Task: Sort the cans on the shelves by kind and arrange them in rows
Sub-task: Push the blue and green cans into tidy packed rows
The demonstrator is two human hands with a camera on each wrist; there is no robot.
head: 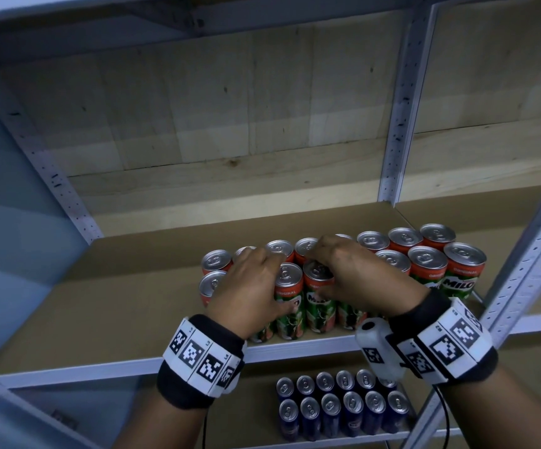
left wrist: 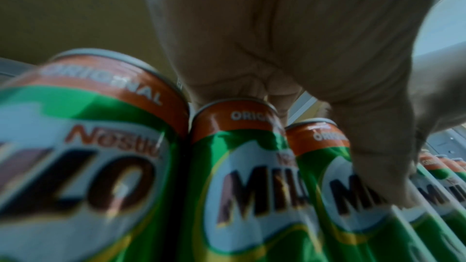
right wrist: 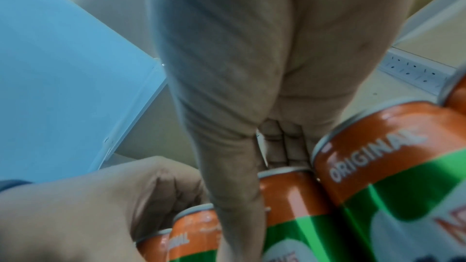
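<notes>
Green and orange Milo cans [head: 463,270] stand in two rows on the upper shelf [head: 101,367]. My left hand [head: 262,280] lies over the left cans, fingers draped across their tops and thumb [left wrist: 378,156] pressed on the front of a front-row can [left wrist: 239,166]. Beside it, my right hand [head: 337,270] arches over the neighbouring front-row can [right wrist: 290,206]. Its fingers reach behind the can top and its thumb [right wrist: 234,186] runs down the can's front. The two hands nearly touch. The cans under the palms are partly hidden.
Dark blue cans [head: 343,406] stand in two rows on the lower shelf. The upper shelf's left half is bare cardboard [head: 117,286]. A perforated metal upright [head: 402,108] stands at the back, another [head: 521,286] at the front right. A light blue panel [right wrist: 63,67] is on the left.
</notes>
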